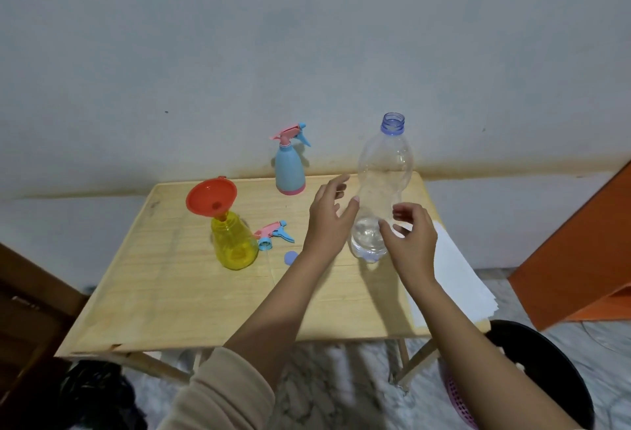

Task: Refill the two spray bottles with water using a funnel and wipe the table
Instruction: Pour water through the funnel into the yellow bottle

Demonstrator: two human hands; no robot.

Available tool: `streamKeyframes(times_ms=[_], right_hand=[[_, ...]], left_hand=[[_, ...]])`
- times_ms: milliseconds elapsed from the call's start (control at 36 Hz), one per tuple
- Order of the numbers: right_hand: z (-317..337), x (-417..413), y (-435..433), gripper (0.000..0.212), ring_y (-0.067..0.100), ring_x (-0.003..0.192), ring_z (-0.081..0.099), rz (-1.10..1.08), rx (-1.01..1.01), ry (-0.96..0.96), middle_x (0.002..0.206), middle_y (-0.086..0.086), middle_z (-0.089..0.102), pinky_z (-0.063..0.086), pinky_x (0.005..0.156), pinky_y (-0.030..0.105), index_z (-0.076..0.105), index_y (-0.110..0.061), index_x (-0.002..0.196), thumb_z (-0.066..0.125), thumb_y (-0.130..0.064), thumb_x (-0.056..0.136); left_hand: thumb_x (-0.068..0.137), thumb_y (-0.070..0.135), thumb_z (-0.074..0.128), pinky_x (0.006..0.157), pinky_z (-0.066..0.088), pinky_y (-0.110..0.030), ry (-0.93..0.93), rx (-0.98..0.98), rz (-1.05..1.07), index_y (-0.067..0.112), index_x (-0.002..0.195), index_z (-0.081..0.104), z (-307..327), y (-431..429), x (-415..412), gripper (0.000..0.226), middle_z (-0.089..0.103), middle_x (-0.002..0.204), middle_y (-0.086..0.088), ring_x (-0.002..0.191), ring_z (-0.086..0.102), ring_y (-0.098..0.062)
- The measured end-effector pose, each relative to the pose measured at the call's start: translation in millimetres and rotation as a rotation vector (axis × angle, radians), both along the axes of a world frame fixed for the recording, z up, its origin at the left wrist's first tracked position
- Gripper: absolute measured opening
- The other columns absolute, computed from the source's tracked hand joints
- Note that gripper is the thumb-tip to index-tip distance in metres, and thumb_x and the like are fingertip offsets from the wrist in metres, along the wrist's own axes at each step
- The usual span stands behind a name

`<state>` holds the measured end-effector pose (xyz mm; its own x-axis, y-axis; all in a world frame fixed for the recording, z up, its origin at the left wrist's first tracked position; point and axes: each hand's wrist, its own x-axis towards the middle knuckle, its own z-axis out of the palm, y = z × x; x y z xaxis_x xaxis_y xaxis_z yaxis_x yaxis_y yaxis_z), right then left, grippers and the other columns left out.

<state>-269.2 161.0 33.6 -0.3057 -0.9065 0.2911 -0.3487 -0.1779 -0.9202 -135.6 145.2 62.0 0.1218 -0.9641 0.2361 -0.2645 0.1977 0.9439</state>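
Observation:
A clear plastic water bottle (pixel 382 187) stands uncapped on the wooden table (pixel 191 296), with a little water at its bottom. My left hand (pixel 329 218) is open just left of it, and my right hand (pixel 411 241) is open just in front of it at the right; neither grips it. A yellow spray bottle (pixel 235 241) stands left of centre with an orange funnel (pixel 211 196) in its neck. Its pink and blue spray head (pixel 273 233) lies beside it. A blue spray bottle (pixel 289 166) with its head on stands at the back.
A small blue bottle cap (pixel 291 257) lies on the table near the yellow bottle. White paper sheets (pixel 454 276) overhang the table's right edge. A black stool (pixel 543 368) stands at the lower right, an orange cabinet (pixel 580 252) at the right, and a dark bag (pixel 99 395) at the lower left.

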Motion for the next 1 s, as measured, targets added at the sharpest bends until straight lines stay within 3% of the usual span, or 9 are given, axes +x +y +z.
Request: streamKeyframes(times_ms=[111, 222, 361, 444, 528, 667, 750, 861, 1000], right_hand=[[-3, 24, 10, 0.022, 0.013, 0.093, 0.06, 0.06, -0.048, 0.022, 0.095, 0.004, 0.063, 0.049, 0.069, 0.016, 0.059, -0.011, 0.096, 0.066, 0.0, 0.078], [1, 65, 10, 0.027, -0.001, 0.087, 0.057, 0.223, -0.046, 0.04, 0.093, 0.004, 0.062, 0.043, 0.06, 0.005, 0.058, -0.018, 0.092, 0.067, 0.002, 0.077], [11, 132, -2, 0.033, -0.006, 0.095, 0.055, 0.453, 0.01, 0.043, 0.1, -0.003, 0.059, 0.049, 0.072, 0.012, 0.058, -0.021, 0.101, 0.074, -0.007, 0.075], [17, 172, -13, 0.055, -0.006, 0.105, 0.049, 0.565, 0.075, 0.069, 0.116, -0.002, 0.053, 0.044, 0.08, 0.01, 0.051, -0.017, 0.121, 0.079, -0.017, 0.073], [22, 204, -25, 0.086, 0.005, 0.119, 0.042, 0.627, 0.144, 0.09, 0.131, -0.001, 0.042, 0.042, 0.091, 0.022, 0.035, -0.018, 0.137, 0.084, -0.026, 0.067], [19, 238, -38, 0.112, 0.014, 0.13, 0.038, 0.589, 0.187, 0.12, 0.142, 0.001, 0.032, 0.041, 0.106, 0.041, 0.02, -0.019, 0.145, 0.087, -0.04, 0.058], [18, 246, -39, 0.111, 0.017, 0.13, 0.038, 0.532, 0.178, 0.143, 0.14, 0.001, 0.035, 0.042, 0.104, 0.043, 0.022, -0.019, 0.144, 0.087, -0.042, 0.057], [15, 252, -39, 0.101, 0.016, 0.126, 0.042, 0.477, 0.192, 0.148, 0.139, 0.0, 0.041, 0.045, 0.101, 0.043, 0.029, -0.019, 0.141, 0.085, -0.043, 0.06], [13, 255, -39, 0.095, 0.016, 0.121, 0.046, 0.425, 0.184, 0.137, 0.131, -0.003, 0.046, 0.048, 0.097, 0.044, 0.037, -0.021, 0.136, 0.085, -0.046, 0.058]], left_hand=[[0.09, 0.013, 0.06, 0.089, 0.044, -0.024, -0.058, -0.008, 0.146, 0.016, 0.12, 0.056, -21, 17, 31, 0.03, 0.055, 0.111, 0.003, 0.105, 0.053, -0.009], [0.089, 0.011, 0.061, 0.083, 0.039, -0.007, -0.081, -0.001, 0.309, 0.012, 0.114, 0.059, -40, 36, 71, 0.026, 0.056, 0.108, 0.0, 0.102, 0.053, -0.012], [0.081, 0.014, 0.071, 0.093, 0.043, -0.038, -0.07, 0.043, 0.579, 0.003, 0.112, 0.056, -67, 49, 130, 0.036, 0.054, 0.109, -0.013, 0.103, 0.052, -0.027], [0.075, 0.026, 0.074, 0.091, 0.046, -0.052, -0.064, 0.07, 0.65, 0.002, 0.115, 0.053, -79, 47, 166, 0.051, 0.047, 0.108, -0.007, 0.104, 0.05, -0.032], [0.075, 0.01, 0.077, 0.1, 0.043, -0.049, -0.008, 0.121, 0.576, 0.002, 0.124, 0.048, -83, 39, 192, 0.057, 0.043, 0.115, -0.007, 0.112, 0.047, -0.03], [0.074, 0.012, 0.077, 0.102, 0.04, -0.036, 0.009, 0.183, 0.389, 0.01, 0.131, 0.046, -90, 22, 220, 0.065, 0.045, 0.126, -0.005, 0.119, 0.047, -0.018], [0.069, 0.021, 0.075, 0.099, 0.043, -0.038, 0.005, 0.184, 0.316, 0.012, 0.124, 0.051, -91, 16, 222, 0.061, 0.048, 0.114, 0.003, 0.116, 0.051, -0.018], [0.079, 0.006, 0.072, 0.098, 0.041, -0.034, -0.014, 0.143, 0.249, 0.009, 0.124, 0.051, -95, 9, 223, 0.051, 0.05, 0.112, -0.001, 0.113, 0.052, -0.023], [0.072, 0.022, 0.065, 0.087, 0.038, -0.007, 0.034, 0.094, 0.208, 0.027, 0.115, 0.048, -98, 8, 224, 0.047, 0.049, 0.106, 0.019, 0.099, 0.05, 0.004]])
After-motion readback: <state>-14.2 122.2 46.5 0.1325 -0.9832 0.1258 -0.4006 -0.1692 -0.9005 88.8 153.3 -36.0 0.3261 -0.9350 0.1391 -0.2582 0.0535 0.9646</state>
